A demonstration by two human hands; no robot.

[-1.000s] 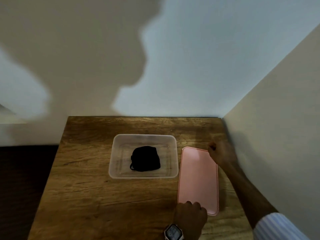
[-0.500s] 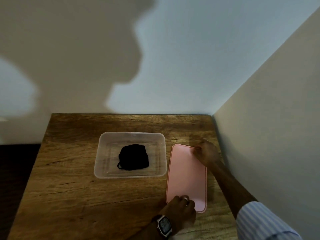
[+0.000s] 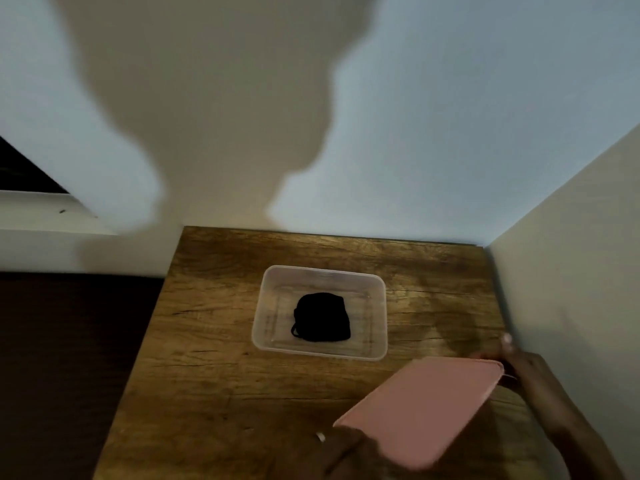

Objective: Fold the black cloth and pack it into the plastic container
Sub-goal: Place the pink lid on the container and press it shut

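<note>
Your right hand [image 3: 526, 368] has the far corner of the pink lid [image 3: 422, 407] pinched, fingers curled around its top right edge, one fingertip poking up above it near the side wall [image 3: 568, 306]. Your left hand [image 3: 341, 452] is down at the bottom edge of the view, gripping the lid's near left corner from underneath; it's dark and blurred there, but the fingers are closed on the lid's rim. Between the two hands the lid sits tilted, its near end toward you and its far end toward the wall, held above the wooden table [image 3: 214, 341] rather than lying flat on it. The lid looks a touch smeared.

Out past the lid, just beyond its far left edge, stands the clear plastic container [image 3: 263, 306], open on top, resting on the table roughly mid-width. Inside it, sitting near the centre of the floor, is the black cloth [image 3: 322, 318], folded into a compact bundle with a small loop showing at its lower left. The cloth lies clear of the container's walls on all sides. The lid and the container are apart, with a strip of bare wood between them.

Behind the table the pale back wall [image 3: 450, 116] carries a large soft shadow [image 3: 214, 98] of you, head and shoulder.
</note>
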